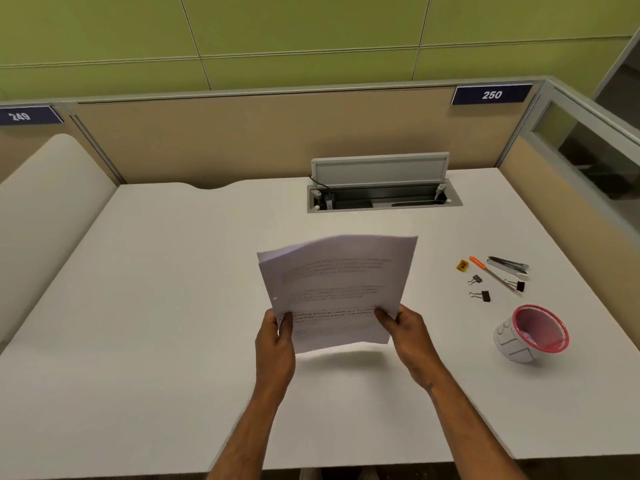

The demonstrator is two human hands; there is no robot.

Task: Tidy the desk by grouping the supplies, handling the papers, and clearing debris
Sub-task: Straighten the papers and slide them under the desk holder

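- both bare forearms come up from the bottom edge of the head view; the left hand (277,336) is closed on the lower left corner of the thin stack of white printed paper sheets (337,292), thumb on the front.
- right hand (403,329) is closed in the same way on the lower right corner, fingers behind the sheets.
- the stack is held up, clear of the white desk top (156,306), near the middle; its shadow lies below it.
- the top edge bends and the sheets look a little fanned, so i judge the stack light, soft and easy to slip apart; holding both lower corners, or both long sides, should keep it together.
- to the right, well apart, lie the small supplies: a yellow sharpener (462,265), an orange-tipped pen (493,273), black binder clips (482,295).
- near them a pink mesh cup with white wrap (530,334) lies tilted, something white inside.
- behind, an open grey cable box (382,194) is set in the desk.
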